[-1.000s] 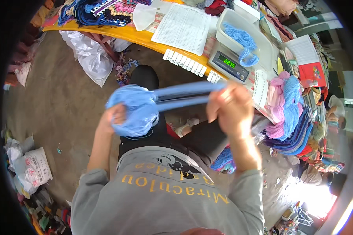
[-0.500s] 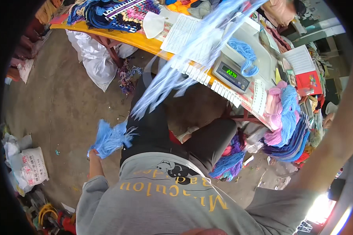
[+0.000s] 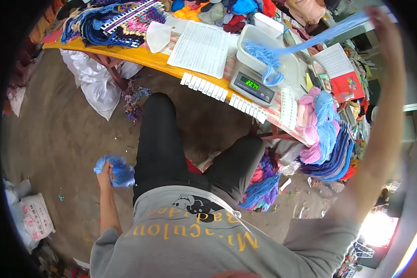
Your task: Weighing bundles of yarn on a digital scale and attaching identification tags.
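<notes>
Up high, right hand (image 3: 380, 22) and strands (image 3: 330, 35) look blurred.

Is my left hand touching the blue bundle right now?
Touching. The head view shows the left hand closed around the blue bundle, with yarn sticking out on both sides of the grip.

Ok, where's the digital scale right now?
In the head view, the digital scale sits right of centre in the upper half, by the table's near edge, between the printed sheet and the pink-and-blue yarn skeins.
</notes>
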